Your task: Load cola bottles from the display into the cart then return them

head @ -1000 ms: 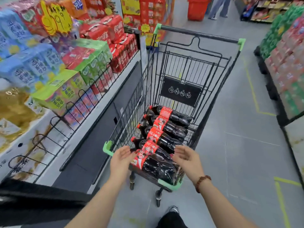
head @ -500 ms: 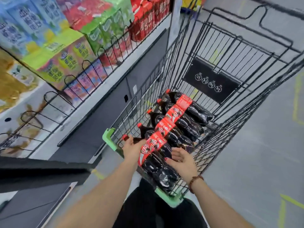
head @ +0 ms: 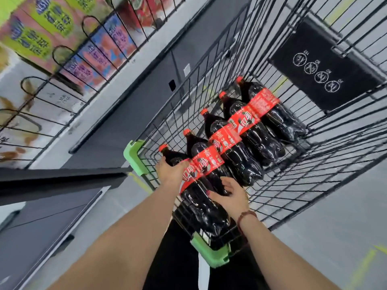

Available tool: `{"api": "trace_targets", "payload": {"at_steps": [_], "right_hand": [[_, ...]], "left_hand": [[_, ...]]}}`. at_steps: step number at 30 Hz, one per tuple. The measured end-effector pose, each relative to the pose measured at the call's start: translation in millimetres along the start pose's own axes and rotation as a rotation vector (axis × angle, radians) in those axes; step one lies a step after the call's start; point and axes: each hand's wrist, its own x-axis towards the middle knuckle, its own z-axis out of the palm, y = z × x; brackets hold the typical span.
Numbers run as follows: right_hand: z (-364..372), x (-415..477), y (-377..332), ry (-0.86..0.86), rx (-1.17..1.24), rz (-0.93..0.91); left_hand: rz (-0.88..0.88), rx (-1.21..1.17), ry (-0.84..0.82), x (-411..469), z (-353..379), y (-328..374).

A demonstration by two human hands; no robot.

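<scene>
Several large cola bottles with red caps and red labels lie side by side in a black wire cart [head: 297,164] with green corner guards. The nearest cola bottle [head: 201,206] lies against the cart's near end. My left hand [head: 170,171] grips its shoulder just below the cap. My right hand [head: 228,197] holds its dark body from the right side. The other bottles [head: 247,143] lie untouched further in, caps pointing left.
A shelf with a wire guard rail [head: 69,65] and colourful drink cartons [head: 41,28] runs along the left. A dark shelf edge [head: 62,176] juts in at lower left. A black sign plate [head: 322,68] hangs at the cart's far end. Grey floor lies to the right.
The view has closed in on the cart. Both hands went from hovering at the cart's near end to taking hold of the nearest bottle.
</scene>
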Motion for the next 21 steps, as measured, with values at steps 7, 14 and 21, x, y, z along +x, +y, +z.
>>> {"api": "trace_targets", "payload": {"at_steps": [7, 14, 21], "right_hand": [[12.1, 20.8, 8.1, -0.197, -0.212, 0.097], [24.4, 30.6, 1.3, -0.208, -0.528, 0.086], [33.3, 25.8, -6.6, -0.162, -0.664, 0.08]], "left_hand": [[-0.131, 0.142, -0.007, 78.9, 10.0, -17.6], [-0.283, 0.137, -0.177, 75.7, 7.1, 12.8], [-0.194, 0.019, -0.139, 50.0, 1.6, 19.0]]}}
